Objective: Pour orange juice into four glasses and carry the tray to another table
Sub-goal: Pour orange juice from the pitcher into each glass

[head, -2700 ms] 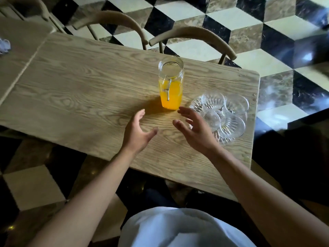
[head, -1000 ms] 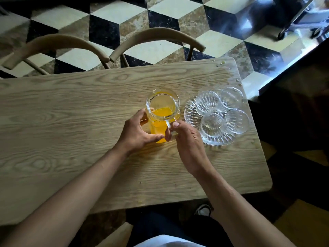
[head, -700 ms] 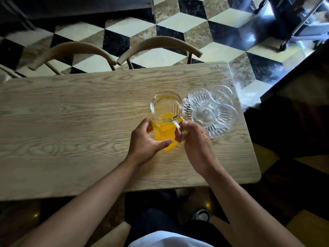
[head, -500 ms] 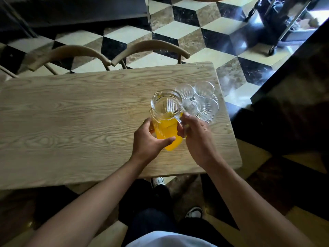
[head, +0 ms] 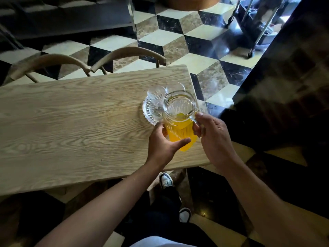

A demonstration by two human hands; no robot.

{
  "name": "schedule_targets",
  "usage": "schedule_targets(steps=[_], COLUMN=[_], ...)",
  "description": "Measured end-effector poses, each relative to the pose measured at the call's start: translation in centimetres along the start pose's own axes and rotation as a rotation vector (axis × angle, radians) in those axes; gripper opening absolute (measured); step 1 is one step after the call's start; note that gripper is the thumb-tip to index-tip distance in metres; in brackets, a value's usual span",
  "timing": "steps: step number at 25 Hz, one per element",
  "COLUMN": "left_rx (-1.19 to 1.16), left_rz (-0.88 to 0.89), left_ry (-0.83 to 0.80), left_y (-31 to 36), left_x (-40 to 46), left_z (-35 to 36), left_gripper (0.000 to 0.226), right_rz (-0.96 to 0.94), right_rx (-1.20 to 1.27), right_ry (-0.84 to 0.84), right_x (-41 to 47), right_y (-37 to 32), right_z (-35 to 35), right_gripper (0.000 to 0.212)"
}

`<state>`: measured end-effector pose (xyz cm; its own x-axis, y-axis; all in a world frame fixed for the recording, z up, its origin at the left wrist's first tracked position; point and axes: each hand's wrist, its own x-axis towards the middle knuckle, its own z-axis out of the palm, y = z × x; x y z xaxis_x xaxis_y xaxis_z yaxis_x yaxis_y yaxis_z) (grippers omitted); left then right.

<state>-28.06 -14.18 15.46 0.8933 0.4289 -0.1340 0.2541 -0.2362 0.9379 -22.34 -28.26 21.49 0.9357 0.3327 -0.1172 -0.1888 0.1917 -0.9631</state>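
Pitcher (head: pixel 179 120) over tray (head: pixel 151 113), glasses (head: pixel 156 92) behind; chairs (head: pixel 124 54) behind table (head: pixel 71 122).

Ribbed clear glass pitcher (head: pixel 179 111), cut-glass tray (head: pixel 151 111), matt grained wooden table (head: pixel 71 125), glossy marble floor (head: pixel 201 41)
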Motion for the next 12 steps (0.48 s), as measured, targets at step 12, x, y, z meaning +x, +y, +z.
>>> schedule_targets(steps=[12], left_rx=[-0.131], left_rz=[-0.048], left_ry=[-0.248], left_y=[-0.2], left_x=[8.3], left_z=[7.4], left_gripper=[0.080], right_rz=[0.009], right_rx=[-0.170], right_ry=[0.075], right_x=[7.6], right_y=[-2.3], right_z=[-8.1], right_gripper=[0.044])
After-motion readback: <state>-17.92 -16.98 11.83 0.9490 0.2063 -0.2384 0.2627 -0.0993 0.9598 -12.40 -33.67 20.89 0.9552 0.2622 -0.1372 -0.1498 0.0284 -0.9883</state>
